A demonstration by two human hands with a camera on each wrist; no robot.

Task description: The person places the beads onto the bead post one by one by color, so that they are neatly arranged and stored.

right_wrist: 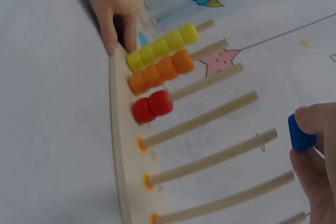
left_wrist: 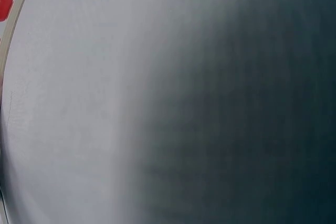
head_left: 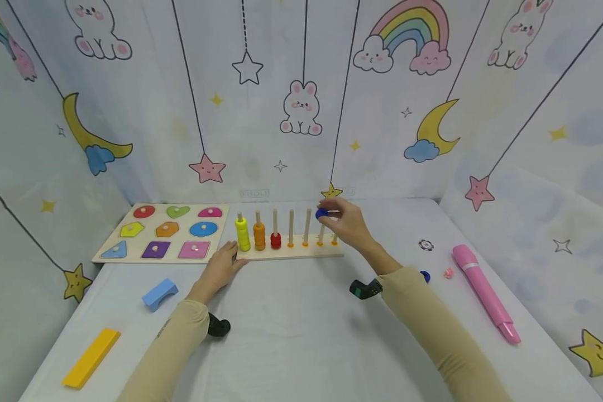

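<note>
One white table point(head_left: 301, 335); cartoon-print backdrop point(head_left: 301, 100) encloses three sides.

Two bare hands, left hand point(head_left: 223, 267) and right hand point(head_left: 348, 223). Both arms in long beige sleeves point(head_left: 434, 324), plain knit, snug to the wrist. Small dark print runs along the left sleeve. A black camera unit point(head_left: 365, 288) sits strapped under each wrist.
</note>
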